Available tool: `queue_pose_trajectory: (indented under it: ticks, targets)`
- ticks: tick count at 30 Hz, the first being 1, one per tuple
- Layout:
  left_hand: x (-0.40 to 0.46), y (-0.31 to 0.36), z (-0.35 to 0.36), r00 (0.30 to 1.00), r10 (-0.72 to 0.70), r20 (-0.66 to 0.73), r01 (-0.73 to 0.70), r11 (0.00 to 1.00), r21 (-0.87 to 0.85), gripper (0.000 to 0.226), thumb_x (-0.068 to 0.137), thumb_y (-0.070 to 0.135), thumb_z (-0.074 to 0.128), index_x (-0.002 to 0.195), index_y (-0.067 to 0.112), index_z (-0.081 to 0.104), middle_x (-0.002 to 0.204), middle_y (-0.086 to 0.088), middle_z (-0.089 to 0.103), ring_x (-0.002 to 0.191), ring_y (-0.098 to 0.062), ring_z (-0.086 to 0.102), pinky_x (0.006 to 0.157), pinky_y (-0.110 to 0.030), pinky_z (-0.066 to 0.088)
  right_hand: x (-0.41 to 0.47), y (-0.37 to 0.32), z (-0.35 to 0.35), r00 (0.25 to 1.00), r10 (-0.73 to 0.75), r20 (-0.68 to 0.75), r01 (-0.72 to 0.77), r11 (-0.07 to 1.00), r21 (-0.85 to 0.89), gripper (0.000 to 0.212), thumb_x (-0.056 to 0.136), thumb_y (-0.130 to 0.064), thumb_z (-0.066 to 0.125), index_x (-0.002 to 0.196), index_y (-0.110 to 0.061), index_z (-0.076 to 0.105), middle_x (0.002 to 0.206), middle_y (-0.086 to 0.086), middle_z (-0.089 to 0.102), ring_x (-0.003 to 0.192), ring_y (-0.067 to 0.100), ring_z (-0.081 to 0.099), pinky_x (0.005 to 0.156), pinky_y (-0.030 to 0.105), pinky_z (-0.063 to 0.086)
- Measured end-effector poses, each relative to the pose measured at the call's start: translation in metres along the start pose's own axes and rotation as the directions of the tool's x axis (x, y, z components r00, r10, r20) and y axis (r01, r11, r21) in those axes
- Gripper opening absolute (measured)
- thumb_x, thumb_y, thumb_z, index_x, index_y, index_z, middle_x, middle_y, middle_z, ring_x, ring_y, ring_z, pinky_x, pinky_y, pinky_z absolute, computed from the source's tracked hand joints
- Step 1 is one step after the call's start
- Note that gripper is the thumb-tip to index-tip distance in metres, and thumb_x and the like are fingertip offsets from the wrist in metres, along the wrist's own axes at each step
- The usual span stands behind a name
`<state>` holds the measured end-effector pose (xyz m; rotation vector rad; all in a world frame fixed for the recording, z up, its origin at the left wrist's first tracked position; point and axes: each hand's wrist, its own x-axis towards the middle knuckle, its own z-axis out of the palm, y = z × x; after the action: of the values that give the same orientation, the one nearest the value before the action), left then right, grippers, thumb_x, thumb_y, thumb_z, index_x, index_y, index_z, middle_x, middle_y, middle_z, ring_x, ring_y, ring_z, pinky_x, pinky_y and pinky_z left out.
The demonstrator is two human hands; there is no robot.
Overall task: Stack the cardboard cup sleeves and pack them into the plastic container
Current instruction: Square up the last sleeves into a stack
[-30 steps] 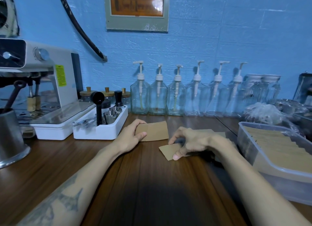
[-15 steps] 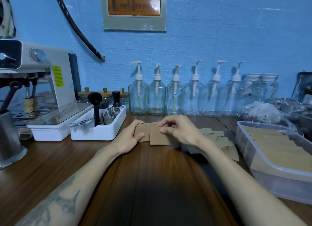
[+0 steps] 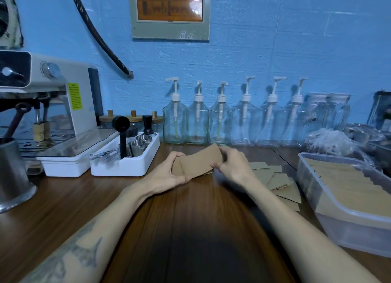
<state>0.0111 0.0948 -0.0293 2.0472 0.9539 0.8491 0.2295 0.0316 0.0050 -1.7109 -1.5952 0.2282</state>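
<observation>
I hold a small stack of flat brown cardboard cup sleeves (image 3: 198,163) just above the wooden counter, tilted up at its right end. My left hand (image 3: 169,175) grips the stack's left end. My right hand (image 3: 231,165) pinches its right end between thumb and fingers. Several loose sleeves (image 3: 279,180) lie scattered on the counter to the right of my right wrist. At the right edge stands the clear plastic container (image 3: 338,217), which holds a row of sleeves (image 3: 347,181) stacked on edge.
A white tray (image 3: 127,166) with metal cups and a black tamper stands left of the hands, next to an espresso machine (image 3: 53,113). A steel jug (image 3: 12,175) is at far left. Glass pump bottles (image 3: 220,122) line the blue wall. Plastic bags (image 3: 330,143) lie behind the container.
My right hand carried a sleeve from the counter leftward onto the one under my left hand. Both hands now hold the stack, lifted and tilted.
</observation>
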Motion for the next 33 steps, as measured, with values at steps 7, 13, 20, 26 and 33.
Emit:
queue_pose_trajectory:
  ticks: [7, 13, 20, 26, 33]
  targets:
    - [0.003, -0.005, 0.0, 0.99, 0.123, -0.065, -0.114, 0.987, 0.117, 0.029, 0.096, 0.024, 0.062, 0.121, 0.03, 0.049, 0.113, 0.009, 0.058, 0.109, -0.017, 0.058, 0.089, -0.029, 0.048, -0.007, -0.005, 0.009, 0.995, -0.06, 0.084, 0.085, 0.938, -0.336, 0.04, 0.093, -0.044, 0.058, 0.125, -0.022, 0.062, 0.118, 0.008, 0.067, 0.113, 0.032, 0.059, 0.09, 0.041, 0.05]
    - [0.006, -0.01, -0.001, 0.983, 0.173, -0.069, -0.16, 0.975, 0.156, 0.03, 0.097, 0.02, 0.061, 0.124, 0.03, 0.051, 0.116, 0.006, 0.06, 0.107, -0.016, 0.059, 0.09, -0.035, 0.05, -0.004, -0.005, 0.014, 0.959, -0.253, 0.128, 0.283, 0.875, -0.392, 0.064, 0.098, -0.04, 0.05, 0.153, -0.039, 0.018, 0.135, 0.005, 0.045, 0.124, 0.03, 0.046, 0.095, 0.043, 0.044]
    - [0.009, -0.013, 0.0, 0.981, 0.175, -0.08, -0.158, 0.971, 0.179, 0.03, 0.097, 0.024, 0.06, 0.123, 0.034, 0.05, 0.116, 0.01, 0.06, 0.107, -0.012, 0.058, 0.085, -0.029, 0.048, -0.004, -0.001, 0.012, 0.95, -0.24, 0.198, 0.302, 0.867, -0.396, 0.058, 0.098, -0.038, 0.051, 0.152, -0.035, 0.029, 0.136, 0.005, 0.042, 0.127, 0.029, 0.042, 0.104, 0.046, 0.04]
    - [0.008, -0.012, -0.002, 0.984, 0.168, -0.067, -0.154, 0.972, 0.175, 0.028, 0.096, 0.023, 0.061, 0.12, 0.034, 0.051, 0.115, 0.01, 0.06, 0.107, -0.012, 0.059, 0.088, -0.033, 0.051, -0.002, 0.006, -0.014, 0.967, -0.183, 0.18, 0.239, 0.895, -0.377, 0.059, 0.098, -0.046, 0.048, 0.152, -0.032, 0.028, 0.145, 0.005, 0.04, 0.135, 0.029, 0.037, 0.109, 0.049, 0.034]
    - [0.006, -0.011, -0.002, 0.987, 0.146, -0.06, -0.134, 0.976, 0.17, 0.028, 0.097, 0.024, 0.06, 0.118, 0.039, 0.05, 0.113, 0.011, 0.061, 0.102, -0.007, 0.059, 0.079, -0.024, 0.046, 0.011, 0.046, -0.039, 0.997, 0.01, 0.079, 0.031, 0.862, -0.505, 0.041, 0.103, -0.037, 0.039, 0.14, -0.024, 0.051, 0.141, 0.007, 0.043, 0.132, 0.031, 0.038, 0.106, 0.048, 0.035]
